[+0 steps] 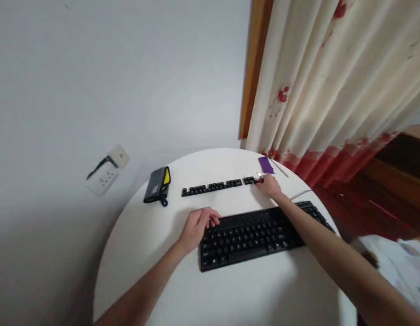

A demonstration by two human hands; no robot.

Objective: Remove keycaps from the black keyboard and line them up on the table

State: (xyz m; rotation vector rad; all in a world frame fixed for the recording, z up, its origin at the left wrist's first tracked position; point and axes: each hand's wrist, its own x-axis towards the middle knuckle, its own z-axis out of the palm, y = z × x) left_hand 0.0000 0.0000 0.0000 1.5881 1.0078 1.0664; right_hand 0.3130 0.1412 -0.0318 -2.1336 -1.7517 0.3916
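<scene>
A black computer keyboard (243, 237) lies slightly tilted on the white round table. My left hand (198, 225) is at its upper left corner, fingers bent over the edge. Behind the keyboard runs a row of loose black keycaps (214, 186), set in small groups. At the right end of that row, my right hand (268, 185) has its fingertips pinched together by the last group. Something small and dark is at those fingertips, too small to make out. A small silvery object (259, 174) shows just beyond them. My right forearm crosses over the keyboard's right part and hides some of it.
A grey and yellow pouch (157, 184) lies at the table's left edge. Toward the back right are a purple cloth (266, 165) and a thin pale stick (280, 168). A cable (301, 194) leaves the keyboard. Curtains (298, 90) hang beyond the table (135, 253).
</scene>
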